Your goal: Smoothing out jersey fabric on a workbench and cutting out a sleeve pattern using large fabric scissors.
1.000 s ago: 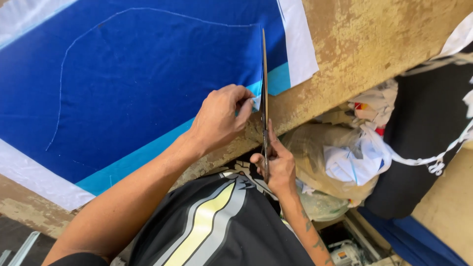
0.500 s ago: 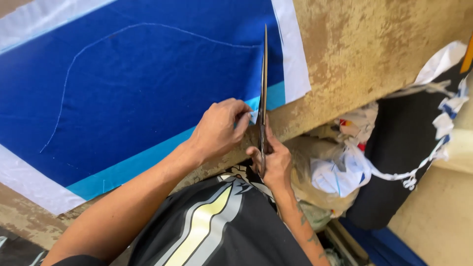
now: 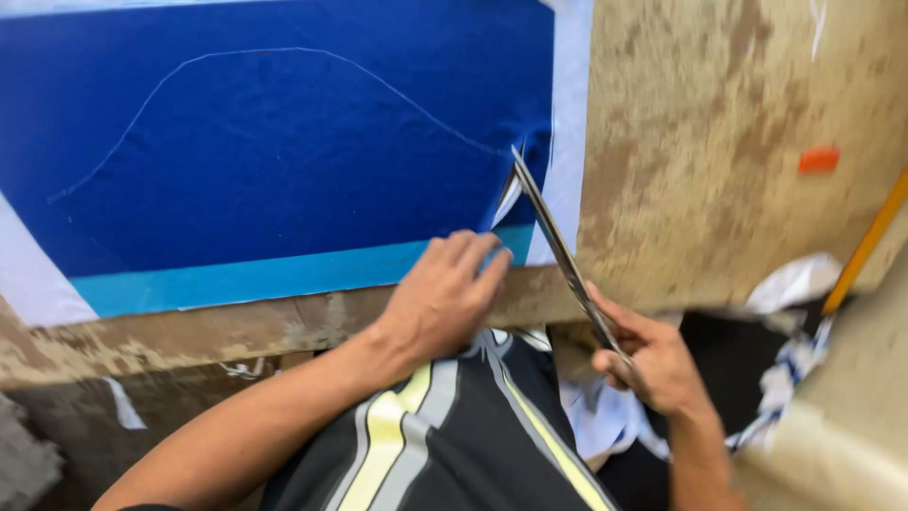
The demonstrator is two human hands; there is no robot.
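A dark blue fabric (image 3: 284,170) with a chalk curve drawn on it lies on a worn wooden table (image 3: 719,170). It has a light blue band (image 3: 284,276) along the near edge and a white border (image 3: 572,123) on the right. My left hand (image 3: 440,298) rests at the near edge of the fabric, fingers on the light blue band. My right hand (image 3: 653,364) grips the handles of long metal scissors (image 3: 558,251). The blades reach into the fabric's right side, where a cut flap lifts.
A small orange piece (image 3: 818,159) lies on the table at right. A yellow stick (image 3: 865,246) leans at the far right edge. White and dark cloth scraps (image 3: 794,284) pile below the table on the right. My dark garment with yellow stripes (image 3: 445,445) fills the bottom.
The scissors have tilted from upright to slanting left, blades further into the fabric's right side. My left hand has flattened on the light blue band. The view has shifted left and down.
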